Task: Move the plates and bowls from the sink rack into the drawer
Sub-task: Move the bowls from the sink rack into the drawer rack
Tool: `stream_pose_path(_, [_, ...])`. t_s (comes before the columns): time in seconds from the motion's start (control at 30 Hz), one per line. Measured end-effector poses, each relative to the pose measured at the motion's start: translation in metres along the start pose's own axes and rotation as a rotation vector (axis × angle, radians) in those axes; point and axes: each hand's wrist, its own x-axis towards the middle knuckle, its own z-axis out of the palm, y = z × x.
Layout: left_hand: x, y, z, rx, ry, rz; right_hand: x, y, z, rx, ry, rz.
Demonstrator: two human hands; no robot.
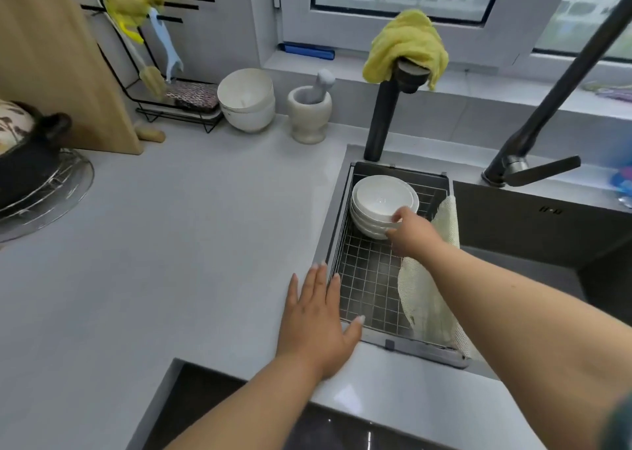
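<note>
While our right hand reaches across the sink rack, its fingers curl over the near rim of the stacked bowls at the rack's far end, seemingly pinching the top bowl. Our left hand lies flat and spread on the bench against the rack's left edge, farther from the bowls.

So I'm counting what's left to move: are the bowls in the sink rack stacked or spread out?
Stacked: the white bowls sit nested in one pile at the sink rack's far end, the right hand gripping their rim.
</note>
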Motion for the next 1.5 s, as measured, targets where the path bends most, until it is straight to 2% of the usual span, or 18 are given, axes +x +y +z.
stream_pose_path(0.17, [0.002,-0.001,-0.001,-0.003,-0.023,0.009,0.019,-0.005,-0.002,-0.13,0.097,-0.053])
stream_pose_path(0.37, [0.004,-0.001,-0.002,0.0,-0.042,0.012,0.027,-0.013,-0.004,-0.383,-0.136,-0.062])
stream_pose_path(0.53, [0.004,-0.002,-0.002,-0.007,-0.045,0.015,0.029,-0.018,-0.005,-0.447,-0.087,-0.116])
stream_pose_path(0.63, [0.003,-0.002,-0.002,-0.002,-0.042,0.012,0.028,-0.019,-0.011,-0.389,-0.062,-0.081])
stream_pose_path(0.8, [0.003,-0.001,-0.003,0.002,-0.046,0.009,0.031,-0.015,-0.017,-0.103,-0.013,-0.059])
stream_pose_path(1.13, [0.002,-0.002,0.0,-0.039,0.023,-0.009,-0.023,-0.016,-0.043,0.273,0.324,-0.202])
stream_pose_path(1.23, [-0.002,-0.005,-0.004,-0.211,0.056,-0.022,-0.063,-0.01,-0.046,0.272,0.327,-0.261])
stream_pose_path(1.4, [-0.034,0.003,-0.033,-1.084,0.099,-0.295,-0.14,0.011,-0.039,0.293,0.179,-0.348])
stream_pose_path(1.5, [-0.068,0.018,-0.048,-1.447,0.238,-0.419,-0.188,0.025,-0.035,0.271,0.121,-0.43])
